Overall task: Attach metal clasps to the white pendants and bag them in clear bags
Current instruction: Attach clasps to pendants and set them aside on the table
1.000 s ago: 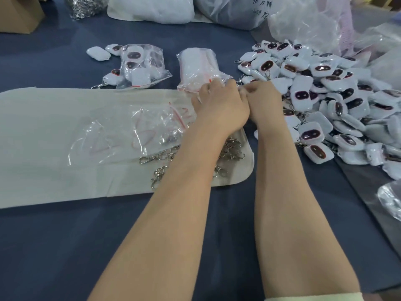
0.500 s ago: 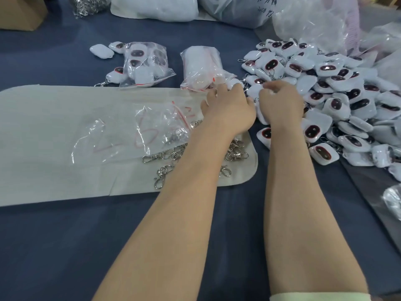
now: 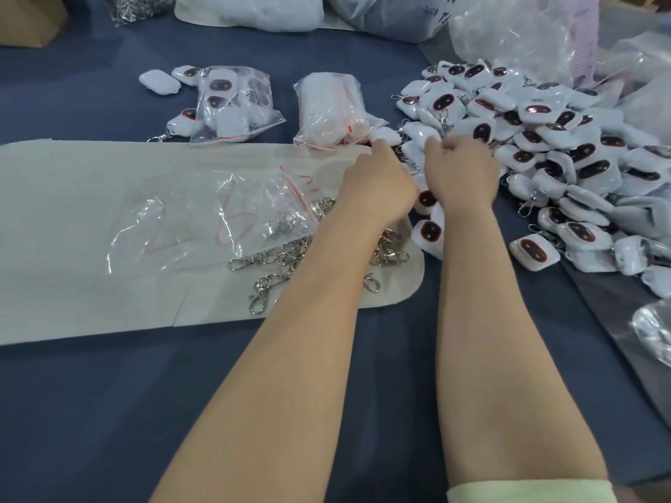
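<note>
A big heap of white pendants (image 3: 544,139) with dark red ovals covers the right of the table. My left hand (image 3: 377,179) reaches to the heap's near-left edge, fingertips at a white pendant (image 3: 385,134); its grip is hidden. My right hand (image 3: 461,172) lies beside it, fingers curled onto another white pendant (image 3: 421,133). Loose metal clasps (image 3: 276,255) lie on a beige mat (image 3: 72,248), partly under my left forearm. Empty clear bags (image 3: 218,219) with red seals rest on the mat. A filled clear bag (image 3: 232,99) and a second one (image 3: 334,110) lie behind.
The table has a dark blue cover (image 3: 109,412). A cardboard box (image 3: 29,16) and a pile of metal clasps (image 3: 138,9) sit at the far left. Large plastic sacks (image 3: 508,34) stand behind the heap. A single pendant (image 3: 159,81) lies apart at the back left.
My hands were pressed together near the second filled bag. They have separated, and the right hand has moved right onto the edge of the pendant heap.
</note>
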